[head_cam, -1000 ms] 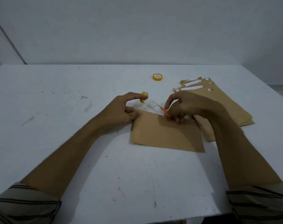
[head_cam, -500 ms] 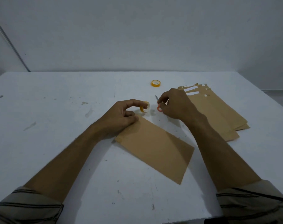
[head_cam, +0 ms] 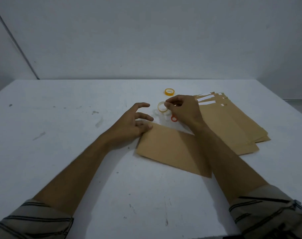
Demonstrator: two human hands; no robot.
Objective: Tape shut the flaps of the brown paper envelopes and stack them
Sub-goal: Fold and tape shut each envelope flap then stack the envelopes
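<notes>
A brown paper envelope (head_cam: 171, 149) lies flat in the middle of the white table, its far left corner under the fingertips of my left hand (head_cam: 136, 122), whose fingers are spread and relaxed. Just beyond it my right hand (head_cam: 183, 109) pinches a small yellow tape roll (head_cam: 161, 107) by its right rim, held a little above the table. Scissors with an orange finger ring (head_cam: 173, 118) lie on the table under that hand, mostly hidden. To the right lies a stack of brown envelopes (head_cam: 233, 125) with white strips at their far ends.
A second yellow tape roll (head_cam: 169, 91) sits farther back near the table's middle. The white table (head_cam: 60, 135) shows scuff marks on its left half. A grey wall stands behind, and the table's front edge runs below my sleeves.
The tape roll has passed from my left hand to my right hand. The scissors left my right hand and now lie on the table. My left hand has opened over the envelope's corner.
</notes>
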